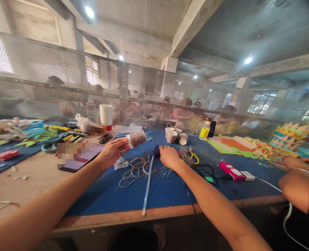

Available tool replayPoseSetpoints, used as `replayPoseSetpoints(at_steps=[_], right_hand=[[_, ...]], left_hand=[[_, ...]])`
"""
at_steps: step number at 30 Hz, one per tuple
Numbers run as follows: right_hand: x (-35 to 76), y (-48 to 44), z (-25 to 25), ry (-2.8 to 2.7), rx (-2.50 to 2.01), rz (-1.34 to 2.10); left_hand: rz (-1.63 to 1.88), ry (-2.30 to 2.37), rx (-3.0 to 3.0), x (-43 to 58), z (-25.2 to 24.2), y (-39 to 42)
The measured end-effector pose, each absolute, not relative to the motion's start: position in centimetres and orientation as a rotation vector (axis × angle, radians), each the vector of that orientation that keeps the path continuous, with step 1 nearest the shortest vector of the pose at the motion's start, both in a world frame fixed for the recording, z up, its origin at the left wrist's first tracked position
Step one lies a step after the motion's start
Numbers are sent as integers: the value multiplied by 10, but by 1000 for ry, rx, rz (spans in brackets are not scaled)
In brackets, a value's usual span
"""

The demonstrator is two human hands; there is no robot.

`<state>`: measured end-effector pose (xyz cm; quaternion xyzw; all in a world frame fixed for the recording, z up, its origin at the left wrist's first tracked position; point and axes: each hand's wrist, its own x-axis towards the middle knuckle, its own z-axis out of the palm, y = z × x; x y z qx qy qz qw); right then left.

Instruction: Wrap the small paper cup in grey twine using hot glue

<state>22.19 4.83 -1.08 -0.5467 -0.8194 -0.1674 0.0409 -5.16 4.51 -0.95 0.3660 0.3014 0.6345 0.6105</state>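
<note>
My left hand (115,150) is closed around the rim end of a paper cup (138,138) wound with grey-brown cord. The cup lies tilted on its side in the air, its base pointing right. My right hand (170,157) curls over a dark blue glue gun (156,151), most of it hidden by the fingers. A long translucent glue stick (147,188) runs from the gun toward the table's front edge. Loose grey cord (135,172) lies coiled between my hands. Beyond my right hand stand cord-covered small cups (172,136), and another cup (183,139) lies tipped over.
Yellow-handled scissors (195,159) and a pink box (232,171) lie at right, near a yellow-labelled bottle (204,129). Left are a phone (82,158), blue scissors (50,143) and stacked paper cups (106,116). A co-worker's arms (297,181) reach in at right. Perforated panel (144,90) stands behind.
</note>
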Motion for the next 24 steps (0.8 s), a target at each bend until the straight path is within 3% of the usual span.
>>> replayPoseSetpoints(at_steps=[8,24], right_hand=[[234,54,-11,-2448,-1608,-392],[222,37,4,-1929,-938,416]], left_hand=[[1472,706,832,-54,-11,47],[1486,765,868,-50,-13,45]])
